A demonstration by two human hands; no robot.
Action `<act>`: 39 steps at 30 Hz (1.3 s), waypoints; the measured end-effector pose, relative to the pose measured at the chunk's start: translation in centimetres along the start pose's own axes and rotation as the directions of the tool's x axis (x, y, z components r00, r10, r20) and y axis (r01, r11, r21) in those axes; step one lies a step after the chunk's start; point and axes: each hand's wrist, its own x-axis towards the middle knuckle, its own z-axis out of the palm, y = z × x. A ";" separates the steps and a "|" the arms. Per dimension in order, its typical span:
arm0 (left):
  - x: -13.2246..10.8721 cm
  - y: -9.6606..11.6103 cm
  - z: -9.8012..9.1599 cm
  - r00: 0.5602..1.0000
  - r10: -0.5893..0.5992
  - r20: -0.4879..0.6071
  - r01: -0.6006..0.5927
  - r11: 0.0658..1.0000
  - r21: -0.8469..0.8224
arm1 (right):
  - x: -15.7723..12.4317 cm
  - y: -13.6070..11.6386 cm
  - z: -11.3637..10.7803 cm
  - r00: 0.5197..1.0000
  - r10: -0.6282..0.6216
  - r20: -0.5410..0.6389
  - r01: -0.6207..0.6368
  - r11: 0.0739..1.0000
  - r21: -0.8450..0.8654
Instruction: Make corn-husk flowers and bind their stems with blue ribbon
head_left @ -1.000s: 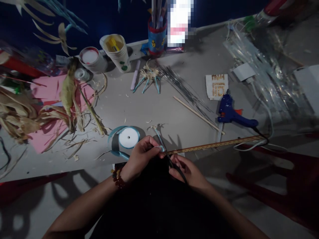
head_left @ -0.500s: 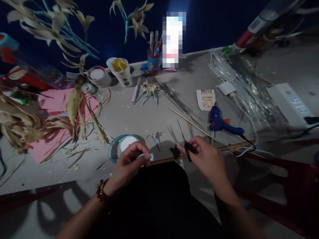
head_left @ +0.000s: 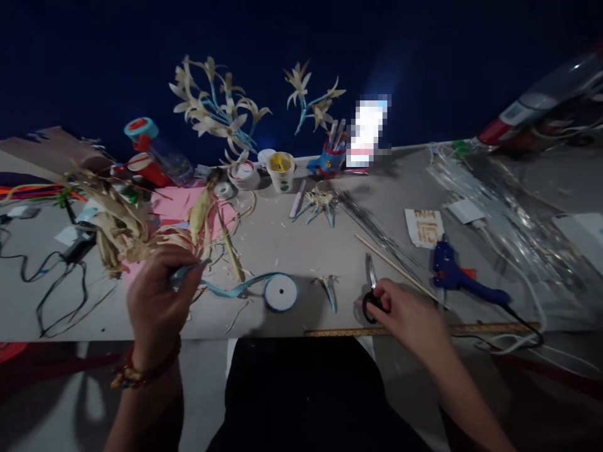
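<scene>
My left hand (head_left: pixel 162 292) is closed on the blue floral tape (head_left: pixel 230 291), raised over the left part of the table, with a bit of tape showing between thumb and fingers. The strip runs right from near the hand to its roll (head_left: pixel 281 292), which lies flat, white face up. My right hand (head_left: pixel 405 311) holds scissors (head_left: pixel 372 292) by their black handles, blades pointing away from me. Between roll and scissors lies a small husk flower with a blue-wrapped stem (head_left: pixel 331 295). Several more such flowers (head_left: pixel 320 204) lie in a cluster farther back.
Corn husks (head_left: pixel 117 220) and pink paper (head_left: pixel 172 202) spread at left. A blue glue gun (head_left: pixel 464 282), its cord and a bundle of thin wires (head_left: pixel 372 216) lie at right. Cups (head_left: pixel 281 179) and a pen holder (head_left: pixel 331 157) stand along the back wall. A wooden ruler-like strip (head_left: pixel 330 333) lines the front edge.
My left hand has moved left, away from the roll, drawing the blue tape out into a longer strip. My right hand still holds the scissors. The head view has shifted.
</scene>
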 end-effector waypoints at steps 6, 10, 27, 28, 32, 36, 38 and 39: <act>-0.7 -2.3 -0.2 0.935 0.122 0.332 -0.240 0.908 0.343 | 0.2 -0.3 -0.6 0.998 -0.029 0.054 0.027 0.999 0.023; -1.6 -2.2 0.3 0.908 0.226 0.353 -0.354 0.864 0.358 | 0.3 -1.4 -1.0 1.000 -0.018 -0.006 0.018 0.995 0.093; -5.5 -0.3 4.5 0.625 0.567 0.537 -0.642 0.764 -0.060 | 1.7 -14.0 0.2 0.900 -0.436 -0.003 0.186 0.379 0.907; -5.6 -0.4 4.4 0.634 0.562 0.531 -0.631 0.773 -0.065 | 1.8 -14.1 0.4 0.896 -0.444 -0.009 0.186 0.356 0.916; -5.8 -0.7 4.0 0.683 0.547 0.485 -0.570 0.814 -0.114 | 2.9 -14.4 1.3 0.891 -0.453 -0.042 0.229 0.366 0.902; -6.0 -1.1 2.4 0.787 0.541 0.297 -0.529 0.839 -0.127 | 5.5 -14.4 1.6 0.859 -0.475 -0.192 0.477 0.605 0.637; -6.0 -1.3 1.3 0.837 0.522 0.162 -0.522 0.852 -0.048 | 6.7 -14.4 1.3 0.806 -0.537 -0.250 0.591 0.694 0.412; -6.0 -1.5 0.8 0.846 0.517 0.131 -0.522 0.853 0.008 | 7.1 -14.6 1.1 0.787 -0.560 -0.259 0.616 0.714 0.333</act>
